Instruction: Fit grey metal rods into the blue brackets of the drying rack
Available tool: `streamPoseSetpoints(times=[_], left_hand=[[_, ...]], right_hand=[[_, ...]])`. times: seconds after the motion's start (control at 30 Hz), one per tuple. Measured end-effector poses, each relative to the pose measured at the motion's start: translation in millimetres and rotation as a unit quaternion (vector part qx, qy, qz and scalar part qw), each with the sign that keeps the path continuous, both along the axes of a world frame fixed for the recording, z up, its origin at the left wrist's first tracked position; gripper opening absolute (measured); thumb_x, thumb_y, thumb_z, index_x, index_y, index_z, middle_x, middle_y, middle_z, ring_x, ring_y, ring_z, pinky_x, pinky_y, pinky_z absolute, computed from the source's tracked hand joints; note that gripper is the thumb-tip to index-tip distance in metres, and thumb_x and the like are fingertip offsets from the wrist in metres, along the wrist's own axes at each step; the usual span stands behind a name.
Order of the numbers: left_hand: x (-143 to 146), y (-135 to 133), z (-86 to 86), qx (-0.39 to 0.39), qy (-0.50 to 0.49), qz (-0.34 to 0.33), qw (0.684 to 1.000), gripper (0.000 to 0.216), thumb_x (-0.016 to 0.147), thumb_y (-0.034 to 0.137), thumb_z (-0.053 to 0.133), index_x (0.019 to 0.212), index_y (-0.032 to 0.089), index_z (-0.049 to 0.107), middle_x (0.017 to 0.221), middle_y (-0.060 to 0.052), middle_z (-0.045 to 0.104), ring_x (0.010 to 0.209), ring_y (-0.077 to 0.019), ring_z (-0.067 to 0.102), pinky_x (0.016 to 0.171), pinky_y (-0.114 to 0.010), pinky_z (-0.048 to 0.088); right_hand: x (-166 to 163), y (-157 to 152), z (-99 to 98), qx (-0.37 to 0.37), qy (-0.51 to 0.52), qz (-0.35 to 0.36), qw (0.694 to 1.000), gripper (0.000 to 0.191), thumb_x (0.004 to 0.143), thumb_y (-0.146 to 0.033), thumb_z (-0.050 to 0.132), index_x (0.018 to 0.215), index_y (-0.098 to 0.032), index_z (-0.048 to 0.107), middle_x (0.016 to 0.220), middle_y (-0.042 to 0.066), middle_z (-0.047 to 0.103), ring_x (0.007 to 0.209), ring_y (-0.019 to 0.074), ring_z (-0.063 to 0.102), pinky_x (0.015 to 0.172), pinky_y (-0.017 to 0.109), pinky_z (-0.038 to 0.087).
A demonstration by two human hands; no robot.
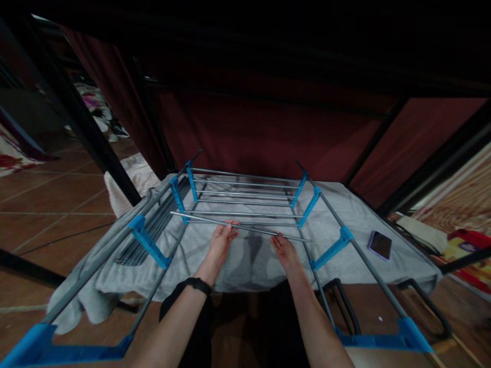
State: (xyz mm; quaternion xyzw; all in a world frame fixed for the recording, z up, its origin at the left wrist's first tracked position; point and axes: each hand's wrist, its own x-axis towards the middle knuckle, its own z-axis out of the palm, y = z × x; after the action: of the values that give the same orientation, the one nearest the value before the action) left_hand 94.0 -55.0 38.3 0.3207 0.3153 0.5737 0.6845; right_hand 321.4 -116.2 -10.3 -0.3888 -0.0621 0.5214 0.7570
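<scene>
Between my hands a thin metal rod [253, 229] lies slanted, its left end higher, over the near part of a rack frame. My left hand [222, 239] pinches the rod left of its middle. Toward its right end, my right hand [283, 248] has its fingertips closed on the same rod. The frame has long grey side tubes [115, 244] joined by blue plastic brackets [150, 245]. Several rods [245, 202] span the brackets at its far end. The rod's right end reaches close to the right-hand tubes; whether it touches them I cannot tell.
A bundle of loose rods [153, 230] lies left of the frame. The frame rests on a grey cloth [245, 266] over a low surface. A phone [380, 245] lies at the right. Black metal posts [82, 117] and a dark red curtain [249, 133] stand around it.
</scene>
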Motion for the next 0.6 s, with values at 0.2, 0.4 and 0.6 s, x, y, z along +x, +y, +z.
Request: streamPoseSetpoints(times=[0.2,0.4,0.6], left_hand=[[38,-8,25.6,0.058,0.047,-0.013,0.997,0.043,0.078,0.044,0.079,0.11,0.021,0.064,0.109,-0.011,0.075,0.093,-0.0199,0.07,0.089,-0.037,0.051],[64,-21,59.9,0.176,0.116,-0.002,0.977,0.033,0.088,0.041,0.069,0.114,0.022,0.063,0.101,-0.009,0.074,0.096,-0.0205,0.067,0.094,-0.035,0.048],[46,-10,112.0,0.286,0.175,0.09,0.938,0.042,0.09,0.031,0.065,0.131,0.026,0.062,0.096,-0.004,0.07,0.094,-0.02,0.063,0.095,-0.032,0.045]], right_hand=[[-10,0,21.5,0.053,0.029,0.034,0.998,0.011,0.083,-0.014,0.072,0.081,-0.024,0.069,0.091,0.0,0.079,0.081,0.0132,0.075,0.078,0.027,0.063],[-27,-7,44.1,0.048,0.044,0.135,0.989,0.011,0.091,-0.029,0.065,0.087,-0.02,0.071,0.089,0.005,0.078,0.079,0.0156,0.074,0.079,0.029,0.062],[-35,-15,55.6,0.05,0.015,0.231,0.972,0.018,0.091,-0.034,0.063,0.088,-0.018,0.071,0.086,0.008,0.078,0.074,0.0187,0.073,0.073,0.034,0.061]])
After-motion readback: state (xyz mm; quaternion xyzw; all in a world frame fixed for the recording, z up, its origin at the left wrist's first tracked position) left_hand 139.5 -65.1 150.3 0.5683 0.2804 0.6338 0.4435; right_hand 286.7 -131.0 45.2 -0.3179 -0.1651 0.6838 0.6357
